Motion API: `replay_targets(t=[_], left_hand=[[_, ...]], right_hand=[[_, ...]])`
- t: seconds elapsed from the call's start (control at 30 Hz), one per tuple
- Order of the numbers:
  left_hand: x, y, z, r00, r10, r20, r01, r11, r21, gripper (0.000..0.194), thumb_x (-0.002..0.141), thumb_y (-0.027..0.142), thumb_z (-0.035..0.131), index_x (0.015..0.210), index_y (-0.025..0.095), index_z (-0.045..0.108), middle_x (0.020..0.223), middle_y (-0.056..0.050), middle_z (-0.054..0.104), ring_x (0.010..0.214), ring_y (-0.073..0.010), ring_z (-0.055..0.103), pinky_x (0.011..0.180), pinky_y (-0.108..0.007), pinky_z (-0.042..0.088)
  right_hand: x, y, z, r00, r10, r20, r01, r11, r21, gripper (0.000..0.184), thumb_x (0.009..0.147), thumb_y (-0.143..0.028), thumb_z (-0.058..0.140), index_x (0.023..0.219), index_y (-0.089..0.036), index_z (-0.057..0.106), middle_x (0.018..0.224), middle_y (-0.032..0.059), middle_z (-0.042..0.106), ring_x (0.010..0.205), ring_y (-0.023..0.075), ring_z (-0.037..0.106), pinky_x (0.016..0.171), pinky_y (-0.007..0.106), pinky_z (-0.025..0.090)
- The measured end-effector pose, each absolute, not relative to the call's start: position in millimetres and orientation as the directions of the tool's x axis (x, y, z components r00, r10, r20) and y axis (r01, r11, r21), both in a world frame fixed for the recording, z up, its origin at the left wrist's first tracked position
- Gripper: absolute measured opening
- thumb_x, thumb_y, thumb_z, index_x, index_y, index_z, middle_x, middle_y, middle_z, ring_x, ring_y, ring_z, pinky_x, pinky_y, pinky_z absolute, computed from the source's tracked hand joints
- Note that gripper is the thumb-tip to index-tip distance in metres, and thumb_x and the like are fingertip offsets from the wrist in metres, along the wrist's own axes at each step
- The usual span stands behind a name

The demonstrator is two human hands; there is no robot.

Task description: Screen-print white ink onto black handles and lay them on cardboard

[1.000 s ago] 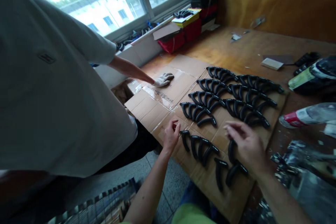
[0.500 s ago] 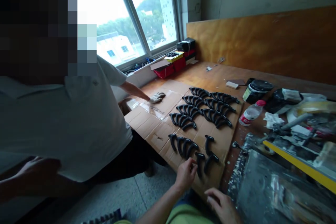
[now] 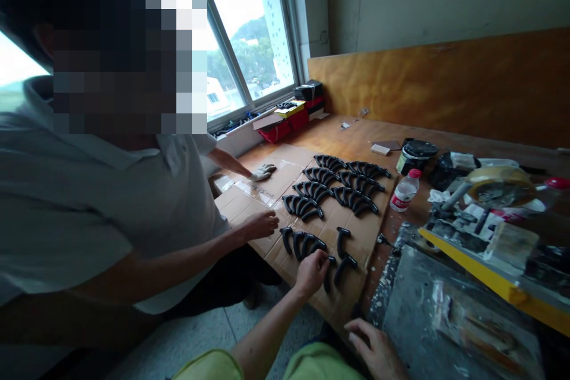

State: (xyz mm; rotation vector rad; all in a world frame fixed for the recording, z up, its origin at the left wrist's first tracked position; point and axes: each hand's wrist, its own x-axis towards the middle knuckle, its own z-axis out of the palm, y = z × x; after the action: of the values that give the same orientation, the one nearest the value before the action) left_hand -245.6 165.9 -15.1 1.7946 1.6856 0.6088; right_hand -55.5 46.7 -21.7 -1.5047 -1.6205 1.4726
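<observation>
My left hand (image 3: 310,274) is over the near part of a cardboard sheet, its fingers curled into a pinch beside the top of a black curved handle-like piece (image 3: 328,278). Whether the fingertips hold anything is hidden. Another such piece (image 3: 344,270) lies just right of it, and a third (image 3: 342,241) is farther up. A small fanned group (image 3: 301,243) lies beyond my left fingers. My right hand (image 3: 374,347) is low at the sheet's near right corner, fingers loosely bent and apart, nothing visible in them.
Several fanned rows of black pieces (image 3: 338,184) cover the far cardboard (image 3: 267,243). A co-worker at left has a gloved hand (image 3: 263,172) on it and a bare hand (image 3: 262,224) over its edge. At right are a bottle (image 3: 404,191), a tub (image 3: 416,157) and a tape dispenser (image 3: 490,273).
The co-worker's bare hand has come forward over the cardboard's left edge. My left hand has moved slightly farther in, against the near black piece. The view has shifted a little.
</observation>
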Motion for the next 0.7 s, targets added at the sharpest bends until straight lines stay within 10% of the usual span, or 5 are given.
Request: replay_targets(t=[0.47, 0.7], left_hand=[[-230, 174, -27, 0.179, 0.981, -0.072, 0.727, -0.082, 0.682, 0.013, 0.085, 0.027, 0.053, 0.092, 0.023, 0.064, 0.086, -0.003, 0.07, 0.08, -0.0169, 0.065, 0.071, -0.025, 0.046], [-216, 230, -19, 0.164, 0.977, -0.135, 0.879, -0.083, 0.469, 0.02, 0.09, 0.032, 0.048, 0.101, 0.023, 0.062, 0.096, -0.005, 0.07, 0.088, -0.0171, 0.065, 0.077, -0.026, 0.046]], right_hand=[[-56, 70, -30, -0.241, 0.929, -0.281, 0.453, -0.148, -0.879, 0.034, 0.084, -0.037, 0.043, 0.095, -0.019, 0.07, 0.1, 0.0089, 0.071, 0.096, 0.0231, 0.065, 0.087, 0.032, 0.048], [-61, 111, -25, -0.163, 0.961, -0.224, 0.681, -0.055, -0.73, 0.035, 0.088, -0.02, 0.039, 0.107, -0.017, 0.067, 0.107, 0.0088, 0.068, 0.103, 0.0215, 0.06, 0.093, 0.032, 0.043]])
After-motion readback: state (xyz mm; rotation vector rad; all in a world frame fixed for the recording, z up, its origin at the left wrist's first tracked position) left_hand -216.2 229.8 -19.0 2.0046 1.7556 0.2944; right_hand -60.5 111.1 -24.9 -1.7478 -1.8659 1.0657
